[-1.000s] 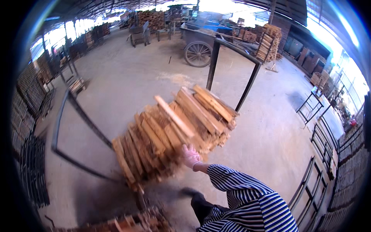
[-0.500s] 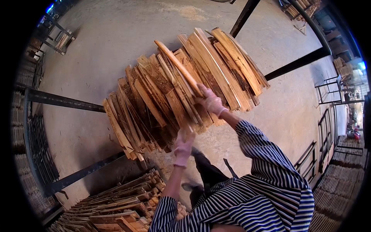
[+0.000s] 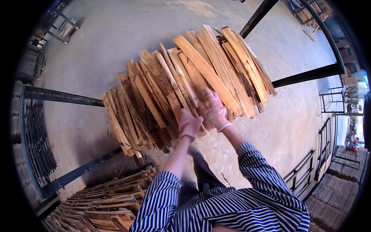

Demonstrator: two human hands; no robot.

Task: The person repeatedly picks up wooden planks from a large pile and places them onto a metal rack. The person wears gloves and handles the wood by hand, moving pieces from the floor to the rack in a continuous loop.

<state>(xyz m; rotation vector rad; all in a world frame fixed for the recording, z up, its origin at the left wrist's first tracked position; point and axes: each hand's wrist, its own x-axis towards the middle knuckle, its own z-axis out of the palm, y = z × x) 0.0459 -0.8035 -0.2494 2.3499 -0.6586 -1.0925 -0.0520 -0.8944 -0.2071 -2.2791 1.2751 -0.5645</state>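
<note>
A pile of rough wooden strips [image 3: 148, 102], many with bark and dark stains, lies side by side across a black metal frame. My left hand [image 3: 189, 123], in a pale pinkish glove, is closed around the near end of a wooden strip at the pile's middle; its fingertips are partly hidden. Just to its right, my right hand [image 3: 215, 111], in a similar glove, rests on the strips with its fingers apart. Beyond the right hand, a broad light-brown strip [image 3: 206, 69] lies slantwise on top of the others.
Black metal bars [image 3: 69, 96] extend from both sides of the pile. At the lower left is another heap of wooden strips [image 3: 104, 203]. Metal racks [image 3: 305, 170] and stacked slats [image 3: 332, 193] stand at the right. Grey concrete floor [image 3: 116, 31] surrounds the pile.
My right hand has let go of the long strip it held up, which now lies slantwise on the pile. Both hands have come closer together at the near edge.
</note>
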